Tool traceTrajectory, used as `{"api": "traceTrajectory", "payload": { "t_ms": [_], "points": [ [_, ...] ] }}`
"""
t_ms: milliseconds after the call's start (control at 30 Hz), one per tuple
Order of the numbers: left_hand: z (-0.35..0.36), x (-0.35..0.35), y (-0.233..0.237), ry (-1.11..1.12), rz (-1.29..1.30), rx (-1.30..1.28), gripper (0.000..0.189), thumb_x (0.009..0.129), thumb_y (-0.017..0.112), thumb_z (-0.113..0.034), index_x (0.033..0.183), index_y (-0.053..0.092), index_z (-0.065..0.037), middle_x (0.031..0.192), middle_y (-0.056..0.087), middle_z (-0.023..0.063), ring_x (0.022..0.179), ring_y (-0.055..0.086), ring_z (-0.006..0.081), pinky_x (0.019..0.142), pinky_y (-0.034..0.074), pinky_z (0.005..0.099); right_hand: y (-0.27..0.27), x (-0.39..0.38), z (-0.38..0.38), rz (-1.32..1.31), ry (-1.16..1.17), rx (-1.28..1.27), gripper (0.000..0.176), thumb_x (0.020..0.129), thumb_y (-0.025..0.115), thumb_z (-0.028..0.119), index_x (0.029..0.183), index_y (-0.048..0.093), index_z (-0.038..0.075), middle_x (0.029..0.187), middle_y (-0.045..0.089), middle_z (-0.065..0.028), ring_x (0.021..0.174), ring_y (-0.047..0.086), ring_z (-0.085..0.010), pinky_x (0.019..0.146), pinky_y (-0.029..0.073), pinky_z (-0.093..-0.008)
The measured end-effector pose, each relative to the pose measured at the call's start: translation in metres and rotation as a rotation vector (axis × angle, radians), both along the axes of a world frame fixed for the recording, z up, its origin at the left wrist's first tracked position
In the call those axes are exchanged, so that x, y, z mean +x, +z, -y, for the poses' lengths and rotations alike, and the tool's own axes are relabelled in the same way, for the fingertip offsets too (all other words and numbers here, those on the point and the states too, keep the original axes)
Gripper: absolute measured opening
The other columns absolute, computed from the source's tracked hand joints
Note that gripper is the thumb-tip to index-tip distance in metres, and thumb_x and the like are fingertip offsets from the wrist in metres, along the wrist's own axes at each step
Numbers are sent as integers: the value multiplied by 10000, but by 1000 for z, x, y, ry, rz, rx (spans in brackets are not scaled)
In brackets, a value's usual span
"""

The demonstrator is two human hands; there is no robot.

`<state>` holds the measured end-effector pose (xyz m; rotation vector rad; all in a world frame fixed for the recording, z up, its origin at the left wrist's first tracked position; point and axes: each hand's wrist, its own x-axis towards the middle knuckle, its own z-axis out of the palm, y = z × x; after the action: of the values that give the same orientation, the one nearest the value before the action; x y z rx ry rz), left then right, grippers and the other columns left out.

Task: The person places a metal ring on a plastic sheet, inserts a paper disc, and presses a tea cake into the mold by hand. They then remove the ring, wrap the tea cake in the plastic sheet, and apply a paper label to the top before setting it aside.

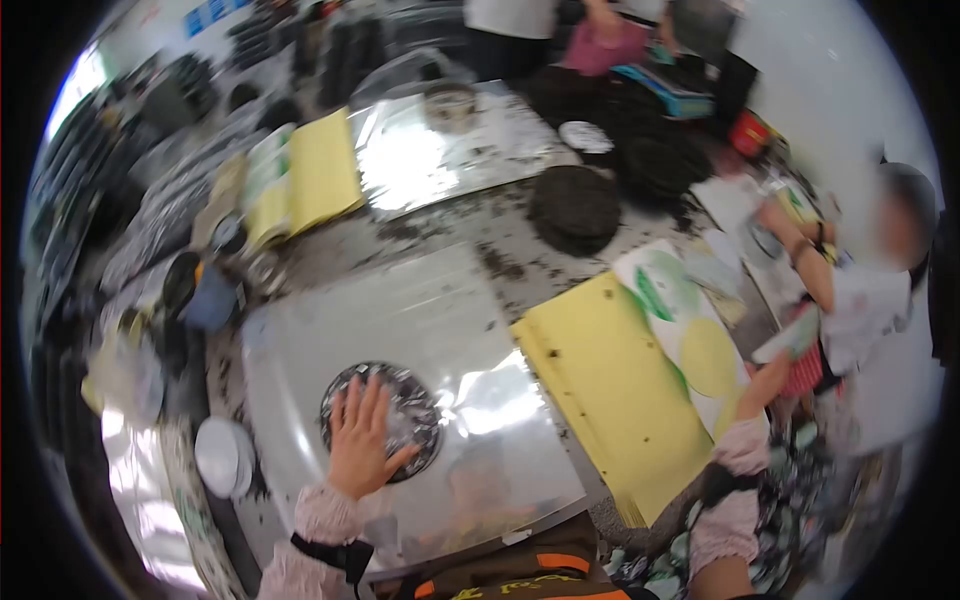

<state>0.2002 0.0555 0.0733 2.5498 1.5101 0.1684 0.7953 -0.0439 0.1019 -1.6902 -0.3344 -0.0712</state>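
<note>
My left hand (360, 437) lies flat with its fingers spread on a round dark disc (413, 400) that has a shiny, crinkled surface, like plastic film. The disc rests on a reflective metal sheet (400, 310) in front of me. Off to the right, my right hand (765, 388) is closed on a pale green and white flat piece (788, 338), blurred, whose kind I cannot make out. Between my two arms sits a stack of yellow paper sheets (610, 385), beside white sheets with green and yellow print (690, 330).
Dark round cakes (575, 210) stand at the far side of the table. A second metal sheet (455, 150) and more yellow paper (325, 170) lie beyond. White round lids (224, 457) are at left. A co-worker (870, 300) works at right; many crumpled dark and pale-green pieces (790, 500) lie below.
</note>
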Motion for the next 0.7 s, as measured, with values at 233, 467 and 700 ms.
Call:
{"api": "traceTrajectory", "payload": {
  "t_ms": [233, 467, 700],
  "points": [
    [2, -14, -11, -117, -40, 124, 750, 889, 627, -497, 1499, 427, -110, 1598, 311, 138, 1500, 219, 350, 1227, 134, 489, -48, -373, -84, 1000, 1711, -125, 915, 807, 744, 497, 1463, 405, -43, 1511, 413, -240, 1414, 400, -380, 1136, 369, -437],
    [7, -24, -36, -59, 318, -165, 604, 918, 629, -403, 1451, 480, -162, 1514, 454, 73, 1431, 379, 257, 1179, 292, 447, -14, -416, -88, 1030, 1723, -577, 941, 898, 596, 566, 1509, 272, -73, 1551, 331, -253, 1466, 290, -389, 1189, 229, -522],
    [2, -38, -25, 44, 1106, -467, 643, 860, 701, -234, 1426, 462, -43, 1467, 473, 171, 1413, 384, 344, 1145, 329, 452, -49, -439, -138, 618, 1928, -101, 942, 924, 522, 607, 1521, 243, -67, 1567, 280, -269, 1475, 230, -434, 1195, 163, -560]
  ]
}}
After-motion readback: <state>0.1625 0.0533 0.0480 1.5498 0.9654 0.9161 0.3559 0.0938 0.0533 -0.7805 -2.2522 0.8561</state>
